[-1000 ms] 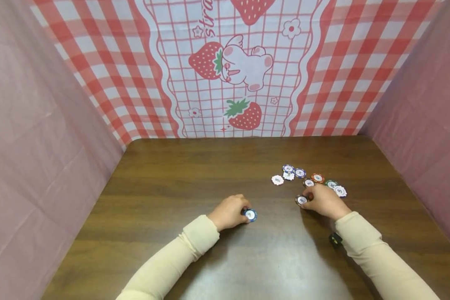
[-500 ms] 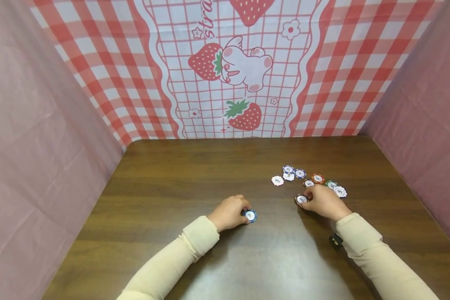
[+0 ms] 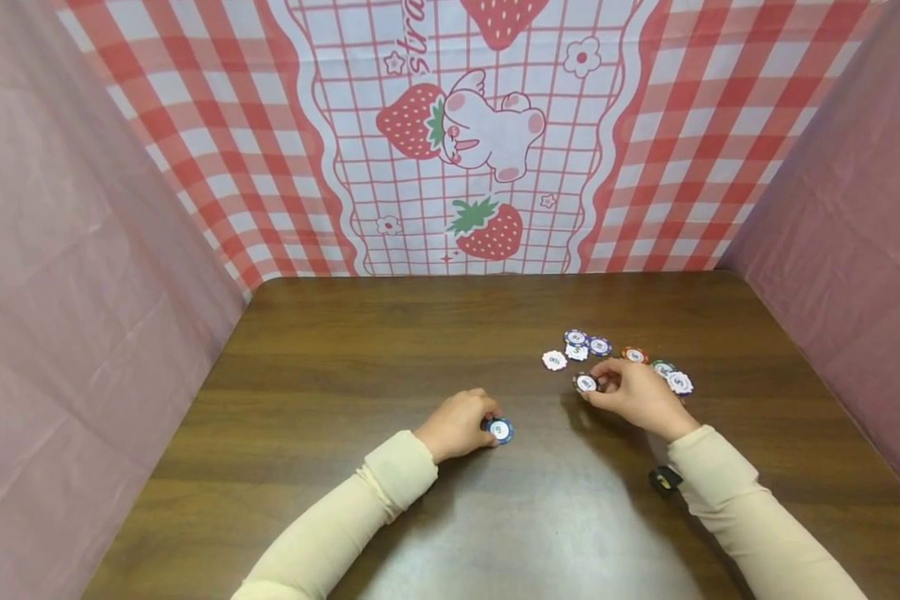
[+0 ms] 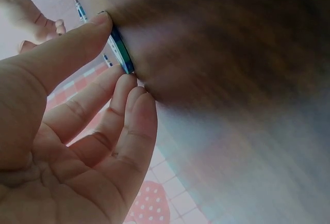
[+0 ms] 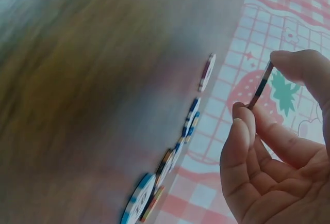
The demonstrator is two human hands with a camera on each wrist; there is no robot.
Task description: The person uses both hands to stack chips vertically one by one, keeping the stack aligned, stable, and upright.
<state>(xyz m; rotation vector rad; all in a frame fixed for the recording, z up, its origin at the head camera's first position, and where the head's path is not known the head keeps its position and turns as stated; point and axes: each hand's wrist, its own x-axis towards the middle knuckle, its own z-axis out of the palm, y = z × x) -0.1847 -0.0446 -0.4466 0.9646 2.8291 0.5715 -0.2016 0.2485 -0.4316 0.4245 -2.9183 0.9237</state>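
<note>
The right hand point(image 3: 641, 402) has its grip pinched on a dark chip point(image 3: 586, 383), right of centre in the head view, printed face upward; seen from the right wrist, its edge slants upper right to lower left. The left hand point(image 3: 459, 425), lower centre, pinches a face-up blue chip point(image 3: 501, 430). Other chips point(image 3: 634, 355) lie beyond on the counter point(image 3: 345, 342).

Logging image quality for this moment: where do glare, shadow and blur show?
Head view: pale glare and soft shadows on the tabletop; left wrist view: tabletop blurred and darkly shadowed, left fingers clearer; right wrist view: tabletop smeared, held dark chip crisper.
</note>
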